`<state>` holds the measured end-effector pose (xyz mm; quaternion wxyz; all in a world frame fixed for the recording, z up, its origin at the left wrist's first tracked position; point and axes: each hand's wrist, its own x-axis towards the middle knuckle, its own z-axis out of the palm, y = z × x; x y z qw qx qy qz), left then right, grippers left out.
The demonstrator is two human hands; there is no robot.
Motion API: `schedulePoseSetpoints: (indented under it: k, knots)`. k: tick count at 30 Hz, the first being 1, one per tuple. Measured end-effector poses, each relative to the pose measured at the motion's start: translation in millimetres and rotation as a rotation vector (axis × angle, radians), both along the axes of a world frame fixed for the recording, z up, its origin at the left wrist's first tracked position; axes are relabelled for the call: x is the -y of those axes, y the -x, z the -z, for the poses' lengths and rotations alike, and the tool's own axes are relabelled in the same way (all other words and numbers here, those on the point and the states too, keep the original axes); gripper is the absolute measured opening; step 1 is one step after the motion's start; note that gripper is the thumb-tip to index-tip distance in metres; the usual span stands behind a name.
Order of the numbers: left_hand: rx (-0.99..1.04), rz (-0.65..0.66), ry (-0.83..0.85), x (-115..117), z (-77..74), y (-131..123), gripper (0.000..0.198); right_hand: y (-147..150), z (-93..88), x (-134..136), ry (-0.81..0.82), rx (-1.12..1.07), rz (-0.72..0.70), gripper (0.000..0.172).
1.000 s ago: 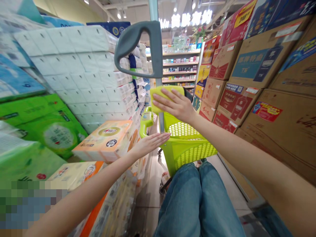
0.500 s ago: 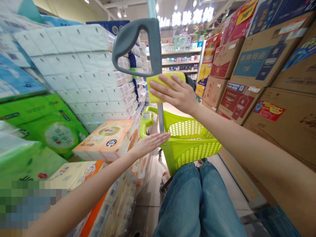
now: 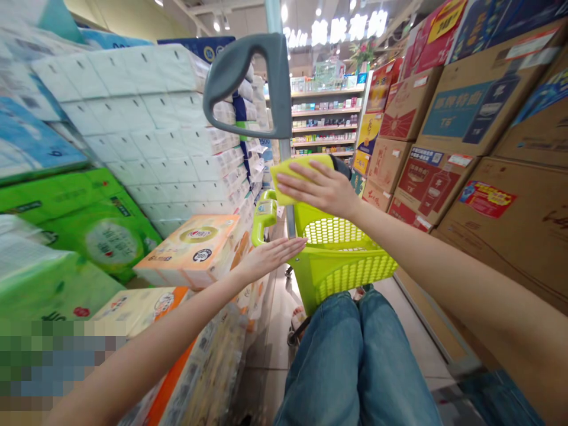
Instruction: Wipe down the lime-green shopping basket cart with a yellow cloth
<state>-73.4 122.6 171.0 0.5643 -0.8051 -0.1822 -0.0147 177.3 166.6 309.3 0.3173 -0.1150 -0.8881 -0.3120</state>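
Observation:
My right hand lies with its fingers flat over a folded yellow cloth, pressing it to the grey metal pole of a shopping trolley. A dark piece shows behind the cloth; I cannot make out what it is. Fingers straight and together, my left hand rests on the rim of the lime-green basket, by the foot of the pole. It holds nothing. Above the cloth, the grey loop handle tops the pole. A green curved grip juts out at the basket's left.
White tissue packs are stacked high on the left, with a peach tissue pack lower down. Cardboard cartons line the right side. My knees in jeans are just below the basket, over the tiled floor.
My right hand has slid down the pole with the yellow cloth, baring more pole beneath the loop handle. My left hand has stayed on the basket rim.

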Motion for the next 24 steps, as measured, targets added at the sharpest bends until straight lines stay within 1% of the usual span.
schedulePoseSetpoints:
  k: [1,2,3,4,5,6,8,9,10,11,12,13,14,17,18,19,20,21,22,24]
  knots:
    - [0.003,-0.002,-0.001,1,-0.7,0,0.062,3,-14.2,-3,0.007,-0.044,-0.013,0.06]
    - [0.007,-0.002,0.004,1,-1.2,0,0.063,5,-23.2,-4,0.013,-0.079,-0.024,0.059]
    - [0.011,0.0,0.011,2,-1.5,0,0.063,7,-25.6,-5,0.017,-0.105,-0.029,0.058]
    - [0.015,0.002,0.017,2,-1.6,0,0.063,8,-21.1,-4,0.015,-0.12,-0.028,0.058]
    - [0.016,0.007,0.021,1,-1.4,-1,0.063,7,-10.2,-2,0.01,-0.116,-0.021,0.059]
    - [0.017,0.012,0.023,1,-1.0,-1,0.062,6,5.6,0,0.002,-0.094,-0.015,0.06]
    - [0.024,0.02,0.037,-1,0.4,0,0.062,2,42.9,7,-0.011,0.008,-0.008,0.064]
    - [0.034,0.023,0.05,-1,1.1,0,0.063,0,59.1,10,-0.011,0.06,-0.025,0.066]
    - [0.045,0.028,0.066,-2,1.8,0,0.064,-3,70.4,12,-0.005,0.102,-0.036,0.067]
    - [0.054,0.032,0.082,-3,2.2,0,0.065,-4,75.1,13,0.003,0.126,-0.045,0.067]
    - [0.058,0.035,0.093,-3,2.3,0,0.065,-5,72.6,13,0.012,0.13,-0.046,0.068]
    - [0.059,0.038,0.097,-3,2.0,0,0.066,-4,62.9,12,0.016,0.116,-0.036,0.068]
    - [0.057,0.04,0.095,-2,1.5,0,0.066,-3,47.4,10,0.007,0.085,-0.025,0.067]
    - [0.04,0.02,0.072,0,-0.7,0,0.065,4,-11.8,3,-0.068,-0.037,0.019,0.064]
    - [0.03,0.008,0.06,0,-1.3,0,0.065,7,-27.3,1,-0.087,-0.049,0.039,0.063]
    - [0.018,-0.003,0.048,0,-1.6,0,0.065,9,-37.0,0,-0.104,-0.062,0.049,0.062]
    - [0.008,-0.012,0.039,1,-1.7,-1,0.064,10,-39.8,-1,-0.114,-0.066,0.056,0.062]
    - [0.002,-0.017,0.033,1,-1.5,-1,0.064,10,-35.4,0,-0.115,-0.06,0.059,0.063]
    - [0.003,-0.017,0.032,0,-1.0,-1,0.064,10,-24.5,1,-0.111,-0.048,0.055,0.063]
    - [0.016,-0.004,0.048,-1,0.5,-1,0.064,6,10.5,4,-0.099,0.009,0.037,0.066]
